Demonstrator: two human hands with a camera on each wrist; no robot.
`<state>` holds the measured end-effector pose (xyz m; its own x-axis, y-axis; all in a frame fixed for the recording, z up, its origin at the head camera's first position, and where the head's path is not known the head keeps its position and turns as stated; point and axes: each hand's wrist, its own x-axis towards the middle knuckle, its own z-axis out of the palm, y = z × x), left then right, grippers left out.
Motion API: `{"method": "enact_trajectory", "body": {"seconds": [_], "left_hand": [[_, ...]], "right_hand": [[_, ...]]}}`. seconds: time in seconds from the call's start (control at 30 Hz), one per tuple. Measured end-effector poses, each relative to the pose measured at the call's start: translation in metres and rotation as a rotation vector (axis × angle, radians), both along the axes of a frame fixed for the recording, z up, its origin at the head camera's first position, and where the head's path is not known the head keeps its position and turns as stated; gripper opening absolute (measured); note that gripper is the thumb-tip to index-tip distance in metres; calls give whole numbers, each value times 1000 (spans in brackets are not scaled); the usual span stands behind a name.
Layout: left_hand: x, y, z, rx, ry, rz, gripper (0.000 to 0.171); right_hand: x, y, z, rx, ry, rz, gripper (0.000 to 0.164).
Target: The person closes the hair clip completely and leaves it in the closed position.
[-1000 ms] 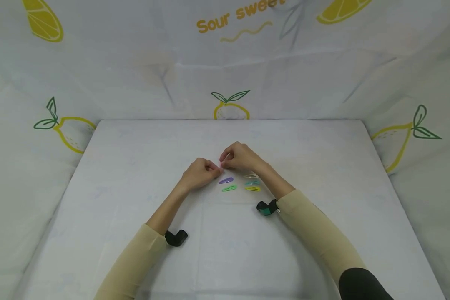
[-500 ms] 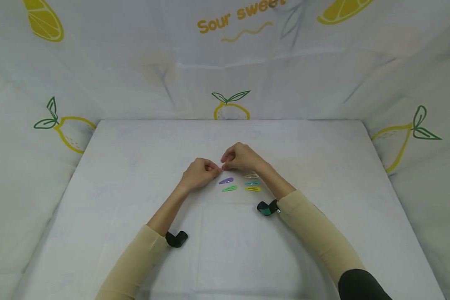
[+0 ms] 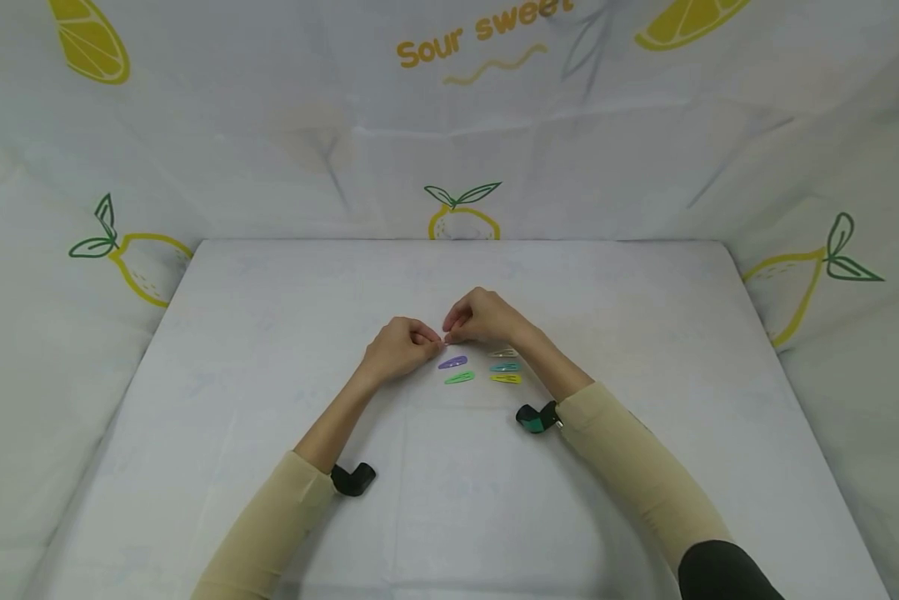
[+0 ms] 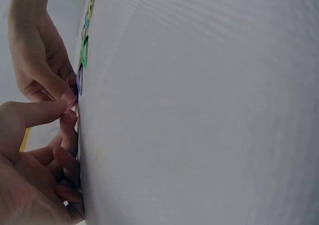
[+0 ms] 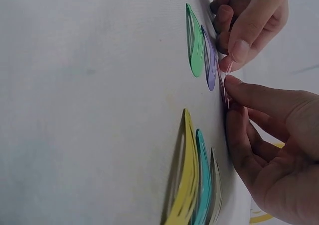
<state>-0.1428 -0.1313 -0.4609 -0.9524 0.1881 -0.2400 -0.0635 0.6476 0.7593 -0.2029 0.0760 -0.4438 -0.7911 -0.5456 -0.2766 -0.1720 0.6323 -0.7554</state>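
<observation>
Both hands meet above the cloth, fingertip to fingertip, at a small pink hair clip (image 5: 229,67). My left hand (image 3: 398,348) pinches one end between thumb and forefinger. From the other side, the thumb and forefinger of my right hand (image 3: 482,317) pinch it too. Fingers hide most of this clip. Just nearer to me lie a purple hair clip (image 3: 452,362) and a green hair clip (image 3: 460,377). To their right, below the right wrist, sit a pale beige clip (image 3: 503,353), a teal clip (image 3: 505,367) and a yellow clip (image 3: 506,379) in a column.
A white cloth (image 3: 449,500) covers the table, whose back edge meets a white curtain (image 3: 269,167) printed with lemons. Similar curtains stand at the left and right sides. Black wrist cameras hang under both forearms, close above the cloth.
The right fingertips have come down slightly toward the left ones, and less pink shows between the hands in the head view. The loose clips lie as before.
</observation>
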Motion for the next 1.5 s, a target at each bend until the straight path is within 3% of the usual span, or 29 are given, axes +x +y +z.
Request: {"method": "enact_trajectory", "body": {"seconds": [0.9,1.27,1.5], "left_hand": [[1,-2,0,14,-10,-16,23],[1,-2,2,61,-26,-15,24],[2,-1,2,125,-2,5,23]], "right_hand": [[-6,9,-2,-43,30,208,6],[-4,14,-1,-109,38,213,9],[-1,17,-2,-132,92,149,7]]}}
